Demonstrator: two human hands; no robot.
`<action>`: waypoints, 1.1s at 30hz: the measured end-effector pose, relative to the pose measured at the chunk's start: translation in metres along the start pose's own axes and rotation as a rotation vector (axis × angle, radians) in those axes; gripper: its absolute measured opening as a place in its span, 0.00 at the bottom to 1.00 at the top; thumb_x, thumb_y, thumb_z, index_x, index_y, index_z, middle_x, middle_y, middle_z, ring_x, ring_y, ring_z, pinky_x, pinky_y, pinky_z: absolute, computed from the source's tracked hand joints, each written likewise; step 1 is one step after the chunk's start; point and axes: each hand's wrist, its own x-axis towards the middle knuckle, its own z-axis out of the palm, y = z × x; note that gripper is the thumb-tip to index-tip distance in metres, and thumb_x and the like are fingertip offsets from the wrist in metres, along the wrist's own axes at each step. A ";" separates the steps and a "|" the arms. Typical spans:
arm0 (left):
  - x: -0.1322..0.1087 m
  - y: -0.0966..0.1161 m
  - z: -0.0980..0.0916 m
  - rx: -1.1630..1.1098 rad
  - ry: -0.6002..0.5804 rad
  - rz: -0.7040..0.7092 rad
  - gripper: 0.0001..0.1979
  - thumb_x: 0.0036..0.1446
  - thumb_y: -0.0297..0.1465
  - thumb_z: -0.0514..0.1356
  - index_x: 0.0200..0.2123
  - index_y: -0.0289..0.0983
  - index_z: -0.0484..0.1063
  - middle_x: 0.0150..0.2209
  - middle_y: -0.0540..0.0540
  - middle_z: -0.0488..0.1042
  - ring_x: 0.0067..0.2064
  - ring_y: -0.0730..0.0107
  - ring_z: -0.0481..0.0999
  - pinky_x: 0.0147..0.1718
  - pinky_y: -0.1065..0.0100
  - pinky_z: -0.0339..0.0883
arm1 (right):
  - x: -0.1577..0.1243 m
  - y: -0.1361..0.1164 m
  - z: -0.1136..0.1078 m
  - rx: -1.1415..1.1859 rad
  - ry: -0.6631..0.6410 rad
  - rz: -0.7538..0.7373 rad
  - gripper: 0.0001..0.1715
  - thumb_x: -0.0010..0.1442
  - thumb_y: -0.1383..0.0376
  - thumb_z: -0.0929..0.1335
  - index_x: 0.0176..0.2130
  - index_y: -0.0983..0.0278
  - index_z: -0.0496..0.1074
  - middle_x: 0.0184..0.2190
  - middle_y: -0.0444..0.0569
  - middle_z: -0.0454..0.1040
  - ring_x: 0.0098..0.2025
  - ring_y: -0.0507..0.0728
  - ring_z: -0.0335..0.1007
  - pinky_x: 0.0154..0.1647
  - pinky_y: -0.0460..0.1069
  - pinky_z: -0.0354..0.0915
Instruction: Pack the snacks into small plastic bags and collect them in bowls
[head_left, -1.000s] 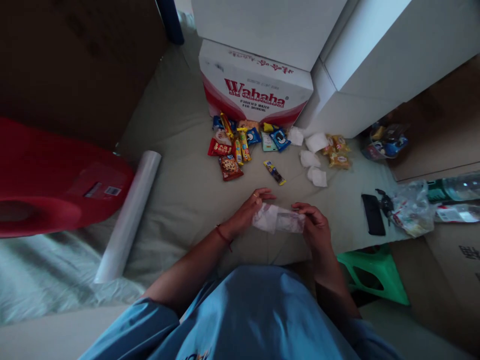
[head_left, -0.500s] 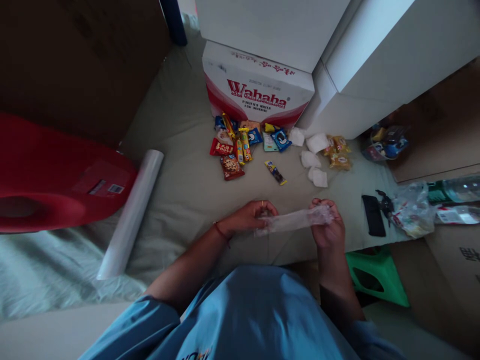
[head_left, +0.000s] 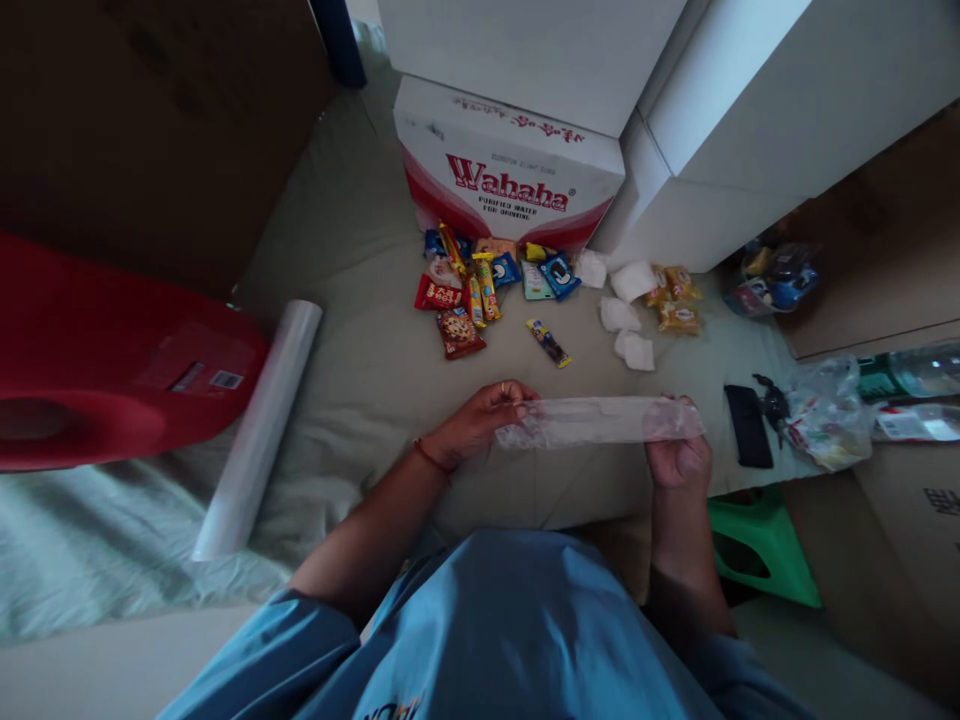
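A clear plastic bag (head_left: 592,421) is stretched flat between both hands above a pale cloth-covered surface (head_left: 375,380). My left hand (head_left: 484,418) pinches its left end with closed fingers. My right hand (head_left: 679,450) grips the right end, fingers curled around it. A heap of colourful snack packets (head_left: 480,290) lies further away, in front of a white and red "Wahaha" carton (head_left: 510,180). One small snack bar (head_left: 548,343) lies apart from the heap, nearest my hands.
A roll of clear film (head_left: 259,430) lies at the left beside a red plastic stool (head_left: 97,370). White wrapped pieces (head_left: 626,315), yellow packets (head_left: 675,300), a black phone (head_left: 747,427), keys, a plastic bag (head_left: 825,415) and a green stool (head_left: 761,540) are at the right.
My hands have drawn apart, the right one moving rightward. The crumpled plastic bag between them has been pulled out into a long flat strip.
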 end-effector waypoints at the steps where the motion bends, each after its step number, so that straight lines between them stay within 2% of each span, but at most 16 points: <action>1: 0.001 -0.002 0.000 0.003 0.041 -0.014 0.23 0.52 0.45 0.73 0.30 0.37 0.66 0.35 0.49 0.74 0.33 0.75 0.73 0.32 0.72 0.63 | 0.001 0.001 0.002 -0.014 0.003 0.035 0.11 0.61 0.55 0.72 0.44 0.52 0.77 0.49 0.44 0.80 0.53 0.56 0.77 0.59 0.57 0.73; 3: 0.003 -0.007 -0.001 0.040 0.147 -0.006 0.24 0.53 0.48 0.72 0.31 0.38 0.65 0.27 0.54 0.69 0.25 0.79 0.65 0.27 0.74 0.59 | 0.000 0.002 0.010 -0.020 -0.017 0.137 0.17 0.63 0.48 0.70 0.46 0.54 0.77 0.51 0.49 0.80 0.57 0.59 0.76 0.62 0.60 0.71; 6: 0.006 -0.011 0.000 0.050 0.259 0.028 0.25 0.53 0.51 0.70 0.32 0.38 0.64 0.26 0.56 0.67 0.25 0.79 0.64 0.27 0.74 0.60 | -0.011 0.004 0.029 0.026 -0.089 0.345 0.29 0.61 0.40 0.70 0.46 0.59 0.78 0.51 0.57 0.81 0.59 0.63 0.75 0.64 0.62 0.69; 8: 0.007 -0.011 0.002 -0.009 0.271 0.023 0.26 0.51 0.51 0.71 0.31 0.38 0.63 0.26 0.56 0.66 0.26 0.79 0.64 0.27 0.74 0.61 | -0.024 0.009 0.045 0.029 -0.173 0.496 0.27 0.59 0.44 0.73 0.46 0.62 0.79 0.50 0.59 0.81 0.58 0.63 0.76 0.62 0.59 0.71; 11: 0.007 -0.011 0.007 -0.103 0.256 -0.002 0.26 0.50 0.48 0.73 0.30 0.38 0.62 0.24 0.57 0.62 0.25 0.81 0.61 0.25 0.75 0.60 | -0.042 0.024 0.068 -0.011 -0.306 0.657 0.22 0.59 0.51 0.76 0.45 0.64 0.80 0.48 0.58 0.82 0.49 0.60 0.80 0.53 0.54 0.75; 15: 0.006 -0.012 0.011 -0.153 0.247 -0.047 0.25 0.50 0.49 0.73 0.31 0.38 0.65 0.26 0.55 0.65 0.26 0.79 0.65 0.26 0.74 0.67 | -0.052 0.045 0.093 -0.007 -0.294 0.743 0.20 0.52 0.54 0.80 0.40 0.64 0.80 0.38 0.51 0.83 0.37 0.54 0.79 0.38 0.48 0.76; 17: 0.005 -0.012 0.012 -0.154 0.240 -0.073 0.24 0.50 0.49 0.72 0.32 0.38 0.66 0.27 0.54 0.66 0.27 0.76 0.68 0.26 0.71 0.70 | -0.051 0.051 0.103 -0.014 -0.255 0.758 0.20 0.48 0.56 0.82 0.36 0.63 0.79 0.32 0.46 0.80 0.32 0.52 0.76 0.30 0.44 0.72; 20: 0.005 -0.013 0.013 -0.067 0.252 -0.106 0.25 0.54 0.53 0.67 0.32 0.38 0.67 0.26 0.53 0.67 0.27 0.72 0.71 0.24 0.69 0.71 | -0.050 0.054 0.114 -0.070 -0.207 0.728 0.21 0.46 0.57 0.83 0.33 0.62 0.75 0.27 0.41 0.74 0.26 0.48 0.69 0.19 0.40 0.61; 24: 0.003 -0.015 0.011 0.155 0.340 -0.050 0.25 0.62 0.56 0.58 0.33 0.38 0.67 0.29 0.50 0.67 0.29 0.70 0.70 0.21 0.71 0.67 | -0.048 0.051 0.120 -0.134 -0.153 0.691 0.23 0.42 0.58 0.83 0.31 0.63 0.72 0.26 0.40 0.70 0.23 0.46 0.60 0.16 0.40 0.52; 26: 0.003 -0.015 0.009 0.351 0.443 0.059 0.23 0.64 0.54 0.56 0.38 0.38 0.67 0.33 0.48 0.69 0.32 0.70 0.71 0.24 0.71 0.68 | -0.047 0.049 0.120 -0.157 -0.128 0.668 0.24 0.42 0.57 0.82 0.29 0.63 0.69 0.26 0.40 0.70 0.22 0.45 0.58 0.16 0.40 0.50; 28: 0.002 -0.012 0.006 0.600 0.549 0.219 0.21 0.62 0.50 0.61 0.45 0.38 0.68 0.42 0.44 0.71 0.37 0.69 0.72 0.29 0.69 0.70 | -0.046 0.047 0.120 -0.180 -0.099 0.634 0.24 0.42 0.56 0.81 0.29 0.62 0.68 0.26 0.40 0.70 0.22 0.45 0.57 0.16 0.41 0.49; 29: 0.000 -0.011 0.006 0.725 0.565 0.305 0.22 0.60 0.48 0.63 0.47 0.38 0.68 0.46 0.42 0.71 0.40 0.67 0.72 0.32 0.67 0.71 | -0.046 0.046 0.119 -0.195 -0.087 0.615 0.24 0.43 0.55 0.81 0.29 0.62 0.68 0.25 0.40 0.69 0.22 0.45 0.56 0.16 0.41 0.49; 31: -0.003 -0.008 0.007 0.940 0.507 0.462 0.22 0.57 0.44 0.68 0.49 0.39 0.69 0.50 0.41 0.70 0.45 0.63 0.72 0.41 0.62 0.73 | -0.045 0.045 0.118 -0.226 -0.074 0.576 0.23 0.44 0.55 0.80 0.30 0.62 0.68 0.25 0.40 0.68 0.22 0.46 0.56 0.17 0.42 0.49; 33: -0.008 -0.007 0.010 1.091 0.377 0.552 0.23 0.55 0.42 0.70 0.51 0.40 0.70 0.51 0.41 0.71 0.51 0.59 0.72 0.50 0.56 0.71 | -0.045 0.044 0.118 -0.248 -0.069 0.546 0.22 0.44 0.54 0.79 0.30 0.62 0.69 0.24 0.40 0.68 0.22 0.46 0.56 0.17 0.43 0.50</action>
